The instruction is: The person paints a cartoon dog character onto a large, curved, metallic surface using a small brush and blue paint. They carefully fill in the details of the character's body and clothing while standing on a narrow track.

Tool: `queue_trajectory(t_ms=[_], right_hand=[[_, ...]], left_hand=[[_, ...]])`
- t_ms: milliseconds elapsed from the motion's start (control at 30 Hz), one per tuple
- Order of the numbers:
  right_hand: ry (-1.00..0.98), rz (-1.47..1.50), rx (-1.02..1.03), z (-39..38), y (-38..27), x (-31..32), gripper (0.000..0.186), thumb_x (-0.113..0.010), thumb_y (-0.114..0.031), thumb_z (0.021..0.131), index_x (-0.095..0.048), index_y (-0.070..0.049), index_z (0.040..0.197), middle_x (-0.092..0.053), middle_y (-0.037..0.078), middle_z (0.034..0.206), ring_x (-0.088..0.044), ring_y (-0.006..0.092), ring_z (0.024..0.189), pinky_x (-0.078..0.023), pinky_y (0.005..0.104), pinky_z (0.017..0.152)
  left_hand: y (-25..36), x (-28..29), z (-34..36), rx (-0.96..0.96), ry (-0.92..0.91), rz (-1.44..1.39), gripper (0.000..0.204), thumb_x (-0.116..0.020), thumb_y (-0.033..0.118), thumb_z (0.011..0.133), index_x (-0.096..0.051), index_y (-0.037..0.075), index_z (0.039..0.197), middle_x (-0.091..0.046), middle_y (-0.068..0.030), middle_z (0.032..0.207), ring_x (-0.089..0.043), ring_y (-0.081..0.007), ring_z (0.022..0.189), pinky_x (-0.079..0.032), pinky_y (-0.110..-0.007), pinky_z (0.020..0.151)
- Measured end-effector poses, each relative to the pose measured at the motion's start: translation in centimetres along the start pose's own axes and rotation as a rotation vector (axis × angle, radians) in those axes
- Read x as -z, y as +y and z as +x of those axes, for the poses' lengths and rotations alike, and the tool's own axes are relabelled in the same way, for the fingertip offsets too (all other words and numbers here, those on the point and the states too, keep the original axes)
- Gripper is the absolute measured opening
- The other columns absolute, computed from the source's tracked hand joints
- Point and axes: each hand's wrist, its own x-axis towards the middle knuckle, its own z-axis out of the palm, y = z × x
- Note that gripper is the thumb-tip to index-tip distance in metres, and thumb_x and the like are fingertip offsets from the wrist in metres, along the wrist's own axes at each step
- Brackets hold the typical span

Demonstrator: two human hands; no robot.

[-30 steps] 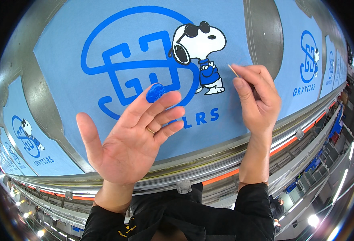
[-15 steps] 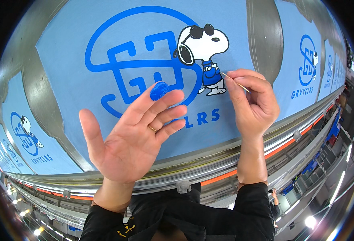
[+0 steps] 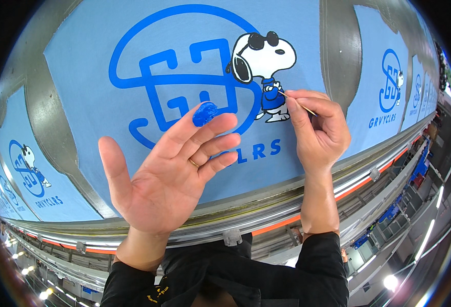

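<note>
My left hand (image 3: 159,187) is open, palm up, over a pale blue cut fabric panel (image 3: 82,87), with a thick smear of blue paint (image 3: 205,113) on its index fingertip. My right hand (image 3: 320,130) pinches a thin wooden stick (image 3: 308,110). The stick's tip lies at the blue shirt (image 3: 271,100) of a printed white cartoon dog (image 3: 264,56) in sunglasses; whether it touches the fabric I cannot tell. A large blue line emblem (image 3: 184,12) is printed beside the dog, with lettering below partly behind my left hand.
More printed blue panels (image 3: 379,82) lie left and right on the long grey metal table (image 3: 338,61). Its near edge carries rails, an orange strip and a small metal block (image 3: 231,236). Beyond lie lights and, by my right forearm, part of another person (image 3: 344,256), mostly hidden.
My right hand has moved left toward the cartoon dog, and the stick has tilted flatter, its tip now at the dog's shirt. My left hand has shifted slightly.
</note>
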Motion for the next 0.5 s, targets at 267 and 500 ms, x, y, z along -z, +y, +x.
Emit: queue_trajectory(t_ms=[267, 500], right_hand=[[0.007, 0.029, -0.015, 0.03, -0.14, -0.04, 0.016, -0.068, 0.014, 0.089, -0.06, 0.004, 0.098, -0.071, 0.02, 0.102, -0.069, 0.0192, 0.093, -0.057, 0.0265, 0.076], [0.118, 0.135, -0.068, 0.14, -0.28, -0.58, 0.016, -0.075, 0.01, 0.083, -0.065, 0.002, 0.093, -0.074, 0.016, 0.093, -0.07, 0.018, 0.085, -0.055, 0.0246, 0.07]], left_hand=[[0.05, -0.05, 0.02, 0.002, 0.004, -0.007, 0.102, -0.008, 0.079, 0.095, -0.023, -0.002, 0.157, -0.026, -0.034, 0.158, -0.036, -0.0463, 0.142, -0.027, -0.057, 0.118], [0.02, 0.0, 0.04, 0.001, 0.002, -0.004, 0.103, -0.009, 0.079, 0.095, -0.023, -0.002, 0.157, -0.027, -0.0336, 0.158, -0.037, -0.0461, 0.142, -0.027, -0.057, 0.118]])
